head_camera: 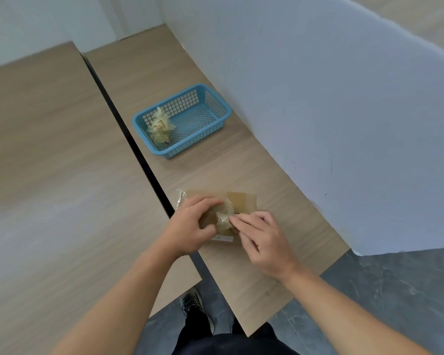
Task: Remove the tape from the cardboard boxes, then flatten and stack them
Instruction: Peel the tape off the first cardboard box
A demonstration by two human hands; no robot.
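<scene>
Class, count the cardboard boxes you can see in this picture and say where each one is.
1. The cardboard box lies on the right-hand table's near part, under the left hand and right hand, well short of the blue basket. No others show.

A single wide-angle view looks down from the person's head, facing forward and steeply down. It sits close above both hands [190, 225], which meet at lower centre, forearms entering from the bottom edge. The table [254, 283] runs diagonally from near right to far left, a blue basket [215, 124] farther off. Straight edges bow toward the frame borders.
</scene>
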